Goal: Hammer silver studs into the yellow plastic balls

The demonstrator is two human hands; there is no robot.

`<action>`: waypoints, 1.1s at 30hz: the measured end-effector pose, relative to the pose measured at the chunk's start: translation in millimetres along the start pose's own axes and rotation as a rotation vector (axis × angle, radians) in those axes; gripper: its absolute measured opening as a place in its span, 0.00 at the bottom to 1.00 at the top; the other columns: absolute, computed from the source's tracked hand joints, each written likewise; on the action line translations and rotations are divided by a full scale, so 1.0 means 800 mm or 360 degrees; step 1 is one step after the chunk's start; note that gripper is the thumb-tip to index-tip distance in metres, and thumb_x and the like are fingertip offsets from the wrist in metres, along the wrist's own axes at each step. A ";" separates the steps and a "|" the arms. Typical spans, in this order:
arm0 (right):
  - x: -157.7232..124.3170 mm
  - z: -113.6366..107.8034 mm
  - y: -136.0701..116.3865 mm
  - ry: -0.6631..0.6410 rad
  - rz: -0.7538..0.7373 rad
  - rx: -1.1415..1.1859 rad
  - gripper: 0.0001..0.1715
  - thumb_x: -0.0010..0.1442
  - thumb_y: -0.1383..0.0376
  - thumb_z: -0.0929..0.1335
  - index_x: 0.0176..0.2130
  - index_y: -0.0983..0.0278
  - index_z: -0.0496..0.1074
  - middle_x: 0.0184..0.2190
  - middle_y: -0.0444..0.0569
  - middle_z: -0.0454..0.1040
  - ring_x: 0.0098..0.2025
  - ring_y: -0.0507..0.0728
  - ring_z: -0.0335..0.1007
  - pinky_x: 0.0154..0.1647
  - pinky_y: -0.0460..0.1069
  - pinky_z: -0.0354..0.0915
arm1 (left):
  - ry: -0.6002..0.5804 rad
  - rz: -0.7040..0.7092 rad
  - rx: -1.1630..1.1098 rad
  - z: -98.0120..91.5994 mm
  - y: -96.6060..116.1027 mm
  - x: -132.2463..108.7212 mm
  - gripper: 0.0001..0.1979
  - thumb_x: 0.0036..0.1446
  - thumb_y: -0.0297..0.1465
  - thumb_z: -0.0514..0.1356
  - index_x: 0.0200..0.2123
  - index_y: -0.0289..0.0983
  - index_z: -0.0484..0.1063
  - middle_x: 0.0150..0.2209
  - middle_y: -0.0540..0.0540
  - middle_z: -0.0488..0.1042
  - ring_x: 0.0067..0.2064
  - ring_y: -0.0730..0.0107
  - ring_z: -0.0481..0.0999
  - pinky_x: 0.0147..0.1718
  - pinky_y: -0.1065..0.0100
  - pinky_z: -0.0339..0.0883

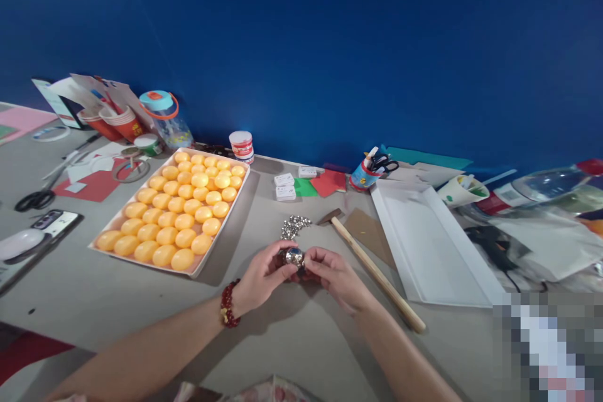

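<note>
Pinched between fingertips of left hand (pixel 264 276) and right hand (pixel 336 276), just left of the hammer (pixel 377 273): shiny round piece (pixel 294 256). Likely best gripped firmly, turned slowly, kept apart from the loose silver bits (pixel 294 226) beside the hammer's head.

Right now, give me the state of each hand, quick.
Left hand: closed, fingertips pinching the small round silver piece.
Right hand: closed, pinching the small round silver piece from the other side.
</note>
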State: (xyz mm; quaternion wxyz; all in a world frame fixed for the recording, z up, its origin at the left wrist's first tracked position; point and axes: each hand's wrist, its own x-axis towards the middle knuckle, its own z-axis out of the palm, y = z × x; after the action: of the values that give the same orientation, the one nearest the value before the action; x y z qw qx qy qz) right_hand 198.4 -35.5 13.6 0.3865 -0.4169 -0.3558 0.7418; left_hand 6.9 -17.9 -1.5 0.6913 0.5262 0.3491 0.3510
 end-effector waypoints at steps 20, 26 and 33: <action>0.000 0.001 0.000 0.0050 0.0047 0.0006 0.21 0.51 0.51 0.75 0.30 0.64 0.68 0.29 0.46 0.73 0.33 0.55 0.70 0.37 0.49 0.61 | 0.0027 -0.0010 0.0019 0.000 0.002 0.000 0.21 0.57 0.38 0.62 0.52 0.37 0.66 0.40 0.44 0.75 0.34 0.68 0.77 0.38 0.65 0.72; 0.001 0.001 -0.001 0.0015 0.0069 0.0037 0.21 0.51 0.52 0.75 0.30 0.65 0.68 0.28 0.46 0.73 0.33 0.54 0.70 0.36 0.48 0.60 | 0.0015 -0.0014 0.0020 0.001 0.004 0.000 0.20 0.57 0.37 0.62 0.51 0.37 0.66 0.38 0.45 0.75 0.33 0.68 0.77 0.36 0.65 0.72; 0.000 0.003 -0.002 0.0064 0.0088 0.0044 0.22 0.48 0.51 0.76 0.29 0.65 0.68 0.27 0.45 0.72 0.32 0.53 0.68 0.36 0.48 0.61 | 0.0018 -0.0024 0.0043 0.001 0.006 0.001 0.21 0.57 0.39 0.62 0.51 0.37 0.67 0.37 0.45 0.75 0.33 0.67 0.77 0.37 0.65 0.72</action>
State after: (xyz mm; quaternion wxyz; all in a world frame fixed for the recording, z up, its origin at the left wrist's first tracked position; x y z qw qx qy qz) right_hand 196.5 -35.0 15.8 0.3788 -0.4361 -0.3261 0.7483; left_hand 7.6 -16.9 2.9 0.6847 0.5310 0.3617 0.3441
